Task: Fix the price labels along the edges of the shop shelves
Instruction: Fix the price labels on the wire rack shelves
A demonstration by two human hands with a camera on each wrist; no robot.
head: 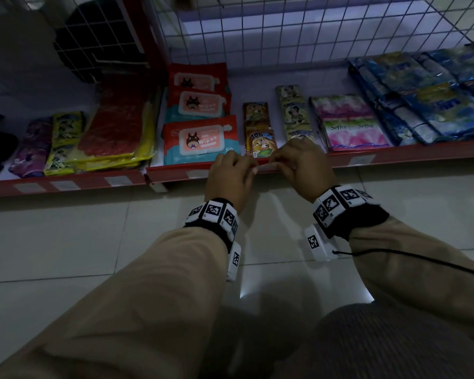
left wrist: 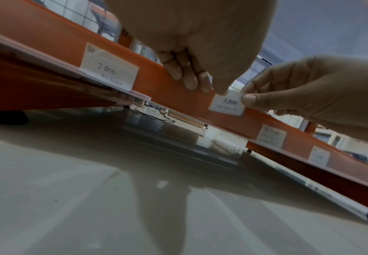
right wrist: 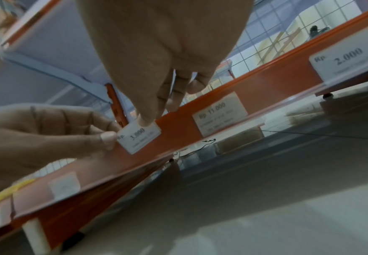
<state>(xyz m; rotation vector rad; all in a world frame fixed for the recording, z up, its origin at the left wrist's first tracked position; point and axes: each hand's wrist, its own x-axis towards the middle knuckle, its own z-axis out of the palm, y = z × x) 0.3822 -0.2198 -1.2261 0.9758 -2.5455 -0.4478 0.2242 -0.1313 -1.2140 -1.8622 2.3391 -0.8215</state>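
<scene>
A small white price label [left wrist: 226, 104] reading 3.000 sits against the red front edge of the low shelf [head: 175, 176]. My left hand [head: 251, 166] pinches the label's left end, seen in the right wrist view as the left hand [right wrist: 108, 138] with its thumb on the label [right wrist: 138, 138]. My right hand [head: 275, 160] pinches the right end, thumb on the face, shown as the right hand [left wrist: 249, 100] in the left wrist view. In the head view my fingers hide the label. The label sits slightly askew to the edge strip.
More labels sit along the strip: a 2.000 label [left wrist: 109, 69] to the left, an 11.000 label [right wrist: 220, 113] and another 2.000 label [right wrist: 349, 55] to the right. Wipes packs [head: 200, 140], snack packets [head: 260, 143] and tissue packs [head: 350, 127] lie on the shelf. Tiled floor [head: 66, 242] lies below.
</scene>
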